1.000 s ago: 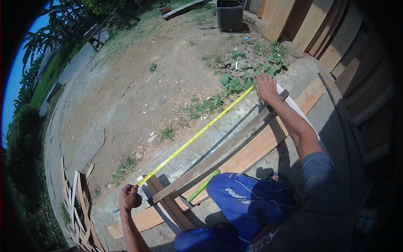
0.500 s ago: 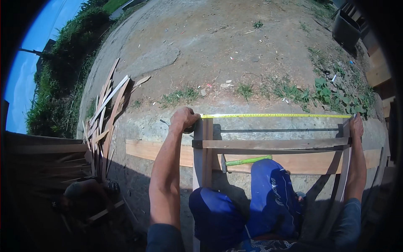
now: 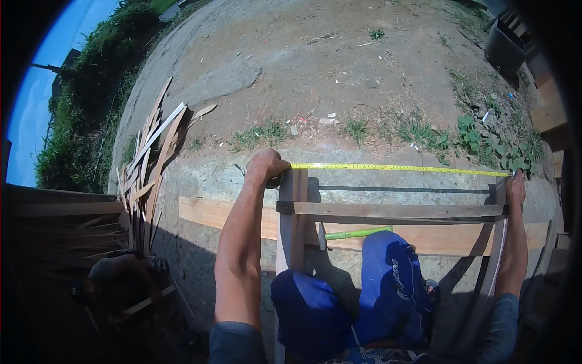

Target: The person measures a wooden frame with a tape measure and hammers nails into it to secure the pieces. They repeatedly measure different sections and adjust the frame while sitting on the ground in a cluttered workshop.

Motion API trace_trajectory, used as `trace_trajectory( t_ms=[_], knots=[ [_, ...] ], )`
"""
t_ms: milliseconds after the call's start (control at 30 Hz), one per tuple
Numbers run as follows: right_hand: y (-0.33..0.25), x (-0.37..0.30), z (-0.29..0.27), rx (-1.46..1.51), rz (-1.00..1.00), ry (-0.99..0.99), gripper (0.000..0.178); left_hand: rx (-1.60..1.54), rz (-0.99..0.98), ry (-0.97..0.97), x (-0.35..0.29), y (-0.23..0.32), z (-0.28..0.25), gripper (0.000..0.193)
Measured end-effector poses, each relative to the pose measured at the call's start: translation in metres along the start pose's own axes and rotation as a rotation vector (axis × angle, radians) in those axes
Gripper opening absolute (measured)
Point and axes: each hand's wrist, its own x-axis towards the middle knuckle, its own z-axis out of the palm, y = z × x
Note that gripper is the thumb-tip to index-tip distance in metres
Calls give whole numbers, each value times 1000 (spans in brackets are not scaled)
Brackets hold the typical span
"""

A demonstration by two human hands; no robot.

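Toward eight o'clock, shaded corner: a second person [image 3: 124,273] is nearly swallowed by shadow; the work there cannot be made out.
Between nine and ten, scrap pile: thin wood strips [image 3: 161,164] are heaped loosely, their lower ends darkened.
Just off centre toward ten, left hand: most of the case of the tape measure [image 3: 394,168] is hidden under the left hand [image 3: 265,165], by which it is clasped, fingers curled; the forearm is stretched up from seven.
Centre to three, blade: a yellow strip, finely marked in black, is drawn nearly straight across the far ends of the wooden frame [image 3: 397,210].
Toward four, hammer: its green-handled length [image 3: 357,233] is partly overlapped by a blue-trousered knee [image 3: 388,258].
At three, right hand: the fingertips of the right hand [image 3: 517,189] are brought to the blade's end, arm extended; whether it is pinched cannot be told.
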Motion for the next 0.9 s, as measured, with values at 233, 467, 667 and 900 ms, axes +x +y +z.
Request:
trace_trajectory(
  t_ms=[233, 467, 667, 900],
  knots=[
    [24, 9, 21, -22, -34, 114, 56, -16, -6, -21, -1, 4, 0, 38],
    [6, 12, 23, 26, -52, 46, 57, -19, -52, 12, -17, 10, 0, 35],
    [7, 18, 17, 26, -219, 26, 50, -83, 14, 241, -67, -1, 37, 32],
    [5, -4, -5, 219, -527, 12, 58, -291, 56, 223, -222, -31, 40, 30]
  ],
)
